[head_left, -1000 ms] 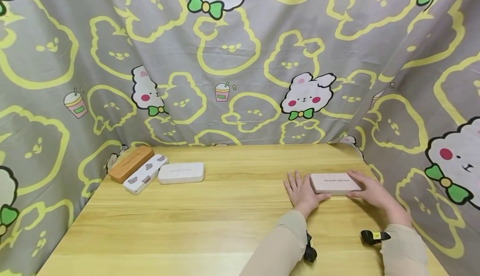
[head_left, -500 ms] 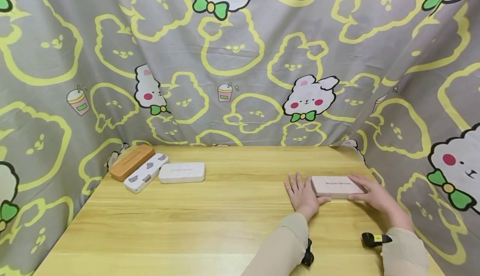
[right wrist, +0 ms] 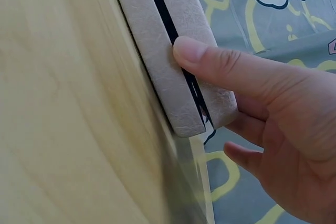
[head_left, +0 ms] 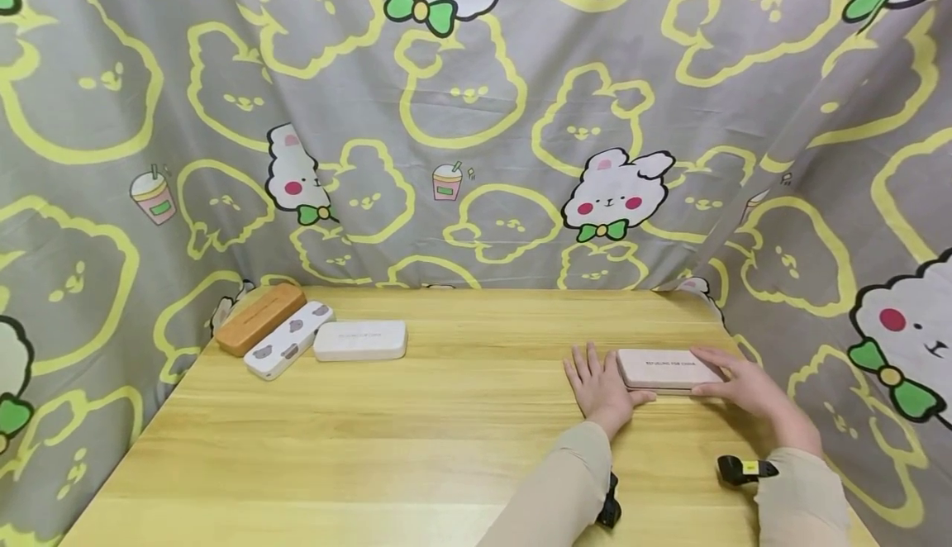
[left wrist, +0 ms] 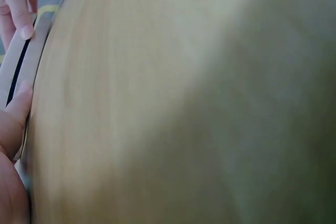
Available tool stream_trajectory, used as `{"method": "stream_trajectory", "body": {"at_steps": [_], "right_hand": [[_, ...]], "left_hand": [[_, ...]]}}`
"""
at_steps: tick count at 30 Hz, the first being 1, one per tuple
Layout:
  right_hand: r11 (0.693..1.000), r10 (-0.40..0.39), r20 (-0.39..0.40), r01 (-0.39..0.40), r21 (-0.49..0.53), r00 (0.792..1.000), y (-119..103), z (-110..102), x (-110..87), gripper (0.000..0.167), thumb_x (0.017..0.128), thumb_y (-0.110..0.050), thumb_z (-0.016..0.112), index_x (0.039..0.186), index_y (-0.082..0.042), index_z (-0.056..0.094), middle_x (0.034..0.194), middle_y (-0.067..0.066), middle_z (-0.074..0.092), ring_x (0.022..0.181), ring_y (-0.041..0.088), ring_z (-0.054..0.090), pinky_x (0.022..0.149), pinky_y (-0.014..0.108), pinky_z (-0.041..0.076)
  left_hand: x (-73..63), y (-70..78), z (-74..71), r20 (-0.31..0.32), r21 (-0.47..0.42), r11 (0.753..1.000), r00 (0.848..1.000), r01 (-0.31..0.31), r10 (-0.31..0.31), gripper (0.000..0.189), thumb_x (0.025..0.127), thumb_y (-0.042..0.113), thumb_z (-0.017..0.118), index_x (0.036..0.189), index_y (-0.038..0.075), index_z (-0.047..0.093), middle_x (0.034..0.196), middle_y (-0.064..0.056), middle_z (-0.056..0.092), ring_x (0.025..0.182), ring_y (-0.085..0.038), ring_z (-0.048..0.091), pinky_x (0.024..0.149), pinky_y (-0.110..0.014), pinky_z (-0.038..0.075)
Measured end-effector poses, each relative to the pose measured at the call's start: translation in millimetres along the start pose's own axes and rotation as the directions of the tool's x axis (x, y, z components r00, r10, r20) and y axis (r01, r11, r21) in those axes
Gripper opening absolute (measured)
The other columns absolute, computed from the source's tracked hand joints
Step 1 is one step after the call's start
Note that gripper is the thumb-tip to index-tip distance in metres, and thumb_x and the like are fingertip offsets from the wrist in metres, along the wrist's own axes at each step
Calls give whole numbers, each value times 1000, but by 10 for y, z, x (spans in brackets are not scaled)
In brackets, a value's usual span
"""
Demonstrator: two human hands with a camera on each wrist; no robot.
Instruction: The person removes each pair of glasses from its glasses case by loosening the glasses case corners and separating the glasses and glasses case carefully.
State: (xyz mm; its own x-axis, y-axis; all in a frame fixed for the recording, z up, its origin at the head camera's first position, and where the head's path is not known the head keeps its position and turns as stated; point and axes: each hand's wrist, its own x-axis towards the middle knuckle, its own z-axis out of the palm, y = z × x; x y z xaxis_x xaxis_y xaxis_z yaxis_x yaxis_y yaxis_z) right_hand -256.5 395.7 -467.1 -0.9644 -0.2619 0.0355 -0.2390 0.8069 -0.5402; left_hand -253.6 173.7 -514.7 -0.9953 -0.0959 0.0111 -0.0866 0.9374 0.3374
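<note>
A pale pink glasses case (head_left: 654, 369) with small dark lettering lies on the right of the table. In the right wrist view a dark gap runs between its lid and base, so the lid stands slightly raised. My right hand (head_left: 751, 392) grips the case's right end, its thumb (right wrist: 197, 53) at the gap and the other fingers mostly hidden behind. My left hand (head_left: 601, 390) rests at the left end with fingers straight and spread on the table. Its thumb (left wrist: 21, 102) lies along the base's front in the left wrist view.
At the far left lie an orange glasses case (head_left: 260, 320), a white one with bear prints (head_left: 290, 340) and a plain white one (head_left: 360, 340). Patterned grey curtains (head_left: 476, 233) stand behind the wooden table (head_left: 335, 439) and at both its sides.
A thin dark gap has appeared along the pink case's front as its lid rises a little under my right hand. My left hand stays in place.
</note>
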Motion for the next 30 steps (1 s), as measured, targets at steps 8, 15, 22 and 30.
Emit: {"method": "stream_trajectory", "body": {"at_steps": [8,15,22,30], "right_hand": [[1000,7,26,-6,-16,1000,21,-61,88,83,74,-38,81,140,2,49,139,33,48,127,56,41,99,69,33],[999,5,80,-1,-48,997,74,-132,158,77,77,-39,80,136,2,54,132,31,57,121,44,52,94,44,48],[1000,17,138,-13,-28,990,118,-206,205,66,87,-38,71,138,-1,53,135,27,56,122,38,52,85,30,48],[994,21,49,-26,103,999,193,-201,211,45,97,-33,59,132,-4,60,130,20,61,99,-16,45,79,13,42]], "left_hand": [[24,-8,2,-35,-17,1000,999,-16,16,95,56,86,62,139,42,44,161,5,28,152,-23,16,123,-46,16],[6,-18,23,-19,-63,998,1000,-26,25,94,57,83,65,138,39,46,162,3,26,153,-25,13,123,-47,13],[-17,-18,-31,-14,-17,1000,1000,-10,9,92,57,86,62,136,42,46,161,6,28,153,-22,16,124,-46,16],[-5,-5,6,-26,7,1000,1000,-4,5,97,54,87,62,139,45,44,161,7,27,153,-23,16,123,-46,16]]}}
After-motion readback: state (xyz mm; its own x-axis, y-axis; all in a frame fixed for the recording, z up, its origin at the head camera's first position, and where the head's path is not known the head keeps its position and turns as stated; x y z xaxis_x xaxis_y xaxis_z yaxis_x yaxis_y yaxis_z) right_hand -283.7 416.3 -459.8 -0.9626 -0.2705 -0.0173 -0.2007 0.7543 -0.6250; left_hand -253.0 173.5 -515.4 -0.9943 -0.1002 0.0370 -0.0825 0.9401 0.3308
